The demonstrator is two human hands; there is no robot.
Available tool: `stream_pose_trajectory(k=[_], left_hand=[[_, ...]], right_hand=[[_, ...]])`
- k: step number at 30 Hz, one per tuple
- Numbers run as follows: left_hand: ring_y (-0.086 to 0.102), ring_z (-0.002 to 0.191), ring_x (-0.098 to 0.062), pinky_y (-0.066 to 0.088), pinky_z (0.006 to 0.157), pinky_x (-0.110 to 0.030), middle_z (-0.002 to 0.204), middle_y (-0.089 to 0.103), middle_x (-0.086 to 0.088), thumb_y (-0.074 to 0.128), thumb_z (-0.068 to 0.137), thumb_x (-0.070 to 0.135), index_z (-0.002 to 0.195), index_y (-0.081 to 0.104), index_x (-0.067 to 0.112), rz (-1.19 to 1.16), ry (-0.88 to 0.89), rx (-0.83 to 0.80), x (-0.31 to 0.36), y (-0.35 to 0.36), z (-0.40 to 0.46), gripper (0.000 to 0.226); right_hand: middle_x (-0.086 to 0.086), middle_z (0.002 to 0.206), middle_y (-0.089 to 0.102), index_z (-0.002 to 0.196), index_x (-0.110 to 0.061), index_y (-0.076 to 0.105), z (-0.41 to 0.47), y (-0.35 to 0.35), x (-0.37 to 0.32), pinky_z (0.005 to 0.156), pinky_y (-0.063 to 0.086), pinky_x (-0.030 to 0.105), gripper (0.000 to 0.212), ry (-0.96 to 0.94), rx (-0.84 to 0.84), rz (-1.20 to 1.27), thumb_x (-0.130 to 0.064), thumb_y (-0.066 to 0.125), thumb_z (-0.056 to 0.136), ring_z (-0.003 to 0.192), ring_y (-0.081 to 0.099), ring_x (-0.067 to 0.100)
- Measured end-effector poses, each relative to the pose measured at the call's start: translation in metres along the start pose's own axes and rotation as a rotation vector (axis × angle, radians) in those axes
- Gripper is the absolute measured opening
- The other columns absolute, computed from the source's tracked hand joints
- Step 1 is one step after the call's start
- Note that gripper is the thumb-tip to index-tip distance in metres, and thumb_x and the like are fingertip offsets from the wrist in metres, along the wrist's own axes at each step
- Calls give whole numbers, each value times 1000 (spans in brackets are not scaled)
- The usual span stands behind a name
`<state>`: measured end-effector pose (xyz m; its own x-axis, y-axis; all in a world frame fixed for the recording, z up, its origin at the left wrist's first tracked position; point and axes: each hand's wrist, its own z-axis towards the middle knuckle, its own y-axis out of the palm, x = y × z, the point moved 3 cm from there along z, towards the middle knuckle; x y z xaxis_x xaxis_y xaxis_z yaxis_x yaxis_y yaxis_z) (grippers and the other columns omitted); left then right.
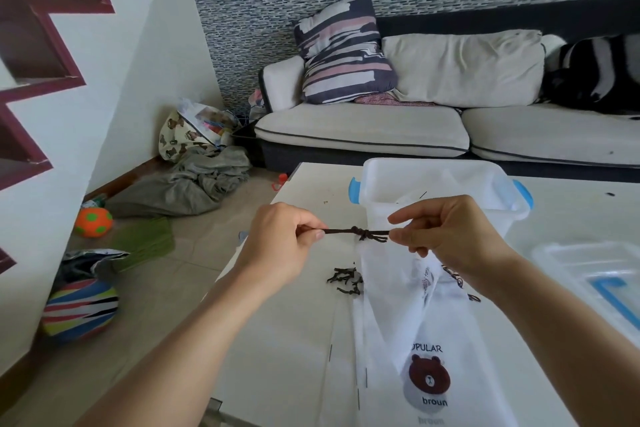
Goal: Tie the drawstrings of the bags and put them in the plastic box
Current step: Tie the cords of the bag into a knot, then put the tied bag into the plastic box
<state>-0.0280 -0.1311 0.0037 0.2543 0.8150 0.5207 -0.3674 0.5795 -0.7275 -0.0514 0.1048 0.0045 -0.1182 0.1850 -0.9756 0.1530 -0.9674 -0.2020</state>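
A white drawstring bag (391, 315) with a brown bear print lies on the white table (277, 340), its top lifted toward my hands. Its dark brown drawstring (360, 233) is stretched level between my hands, with a knot in the middle. My left hand (277, 246) pinches the string's left end. My right hand (446, 232) pinches the right end close to the knot. More dark string ends (346, 282) lie on the table beneath. The clear plastic box (436, 184) with blue handles stands open just behind my hands.
The box's clear lid (595, 274) with blue trim lies at the right on the table. A sofa (450, 128) with cushions stands behind the table. On the floor at the left are grey cloth (187, 184), an orange ball (93, 222) and a striped ball (79, 308).
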Motion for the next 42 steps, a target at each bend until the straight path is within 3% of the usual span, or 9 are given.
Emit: stream_pose_trajectory(k=[5,8,12,18,25,30,36,39,42], left_hand=[[72,84,-12,61,82,-44,91,74,4,70,93,28,102,72,29,-544,-320,-261,-1,18,-11,9],[72,101,-17,62,81,-40,115,69,3,69,81,65,123,58,33,-786,-532,-446,17,30,-20,53],[73,79,-12,58,62,-29,110,70,-1,77,80,8,120,60,32,-572,-439,-242,18,41,-15,51],[68,80,-11,45,61,-24,102,71,5,72,84,15,121,54,32,-621,-597,17,-8,31,-2,45],[69,91,-18,52,72,-28,101,75,-2,68,88,14,96,75,15,-1023,-795,95,-31,34,13,10],[74,74,-7,56,57,-20,91,78,2,59,96,7,110,70,13,-1341,-789,125,-30,29,19,18],[74,91,-13,62,71,-26,111,75,-7,58,98,5,115,69,9,-1541,-760,305,-30,30,25,21],[74,83,-11,62,71,-24,111,75,-6,58,95,0,115,69,9,-1515,-857,471,-32,33,24,24],[70,61,-4,54,51,-16,99,74,-2,54,97,-1,105,68,12,-1558,-841,466,-19,28,28,20]], right_hand=[[9,70,64,90,-6,76,2,8,12,61,53,19,12,67,18,240,3,75,83,62,57,14],[6,83,68,93,-2,74,6,28,17,68,56,20,8,142,-4,466,1,68,89,74,63,13],[7,88,65,101,-4,73,8,46,7,67,56,23,12,132,-81,547,-11,66,94,72,63,14],[1,154,33,149,-22,42,49,-10,27,93,50,40,58,-108,225,-844,-33,62,96,115,60,30],[12,133,53,138,-12,53,67,-2,47,105,33,40,42,22,167,-1050,-34,51,102,110,56,32],[4,136,59,130,-20,62,69,18,36,94,46,31,34,-5,25,-703,-15,59,96,107,61,26],[-8,148,39,146,-50,39,47,42,-9,91,56,45,96,191,-373,270,-33,82,61,131,48,26],[-22,164,6,149,-61,19,46,54,-37,119,26,47,125,-182,-316,-185,-54,92,47,153,8,12],[-8,166,17,154,-43,26,56,72,-47,113,34,42,110,-551,-116,-800,-41,90,65,149,25,25]])
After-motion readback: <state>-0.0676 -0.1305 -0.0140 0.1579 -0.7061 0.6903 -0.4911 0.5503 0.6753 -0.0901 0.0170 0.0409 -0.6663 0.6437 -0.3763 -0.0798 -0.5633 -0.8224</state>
